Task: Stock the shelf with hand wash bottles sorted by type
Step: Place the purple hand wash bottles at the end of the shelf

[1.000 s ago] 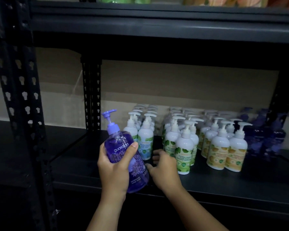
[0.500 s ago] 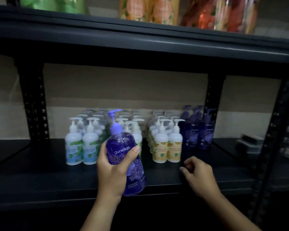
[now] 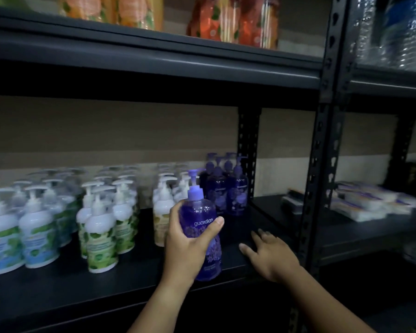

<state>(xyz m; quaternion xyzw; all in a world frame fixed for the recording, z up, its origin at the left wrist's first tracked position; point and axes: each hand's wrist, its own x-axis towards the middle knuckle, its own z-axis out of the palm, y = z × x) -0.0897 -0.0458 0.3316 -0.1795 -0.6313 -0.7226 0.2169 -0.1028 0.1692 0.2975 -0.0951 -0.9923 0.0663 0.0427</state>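
Observation:
My left hand [image 3: 189, 246] grips a purple pump bottle of hand wash [image 3: 199, 213], labelled guardian, upright just above the front of the black shelf [image 3: 58, 284]. My right hand [image 3: 270, 257] lies flat on the shelf to its right, fingers spread, holding nothing. Behind the held bottle stand several matching purple bottles [image 3: 228, 188] at the shelf's right end. White pump bottles stand in rows by label: blue-labelled [image 3: 36, 236] at left, green-labelled [image 3: 101, 241] in the middle, yellow-labelled [image 3: 162, 212] beside the purple ones.
A black perforated upright post [image 3: 315, 179] bounds the shelf on the right. Beyond it, flat white packs [image 3: 368, 200] lie on the neighbouring shelf. The shelf above [image 3: 154, 58] carries orange and red refill pouches [image 3: 233, 19].
My view and both hands have shifted right along the shelf. The purple bottle now hangs in front of the purple group, and my right hand has spread flat on the shelf.

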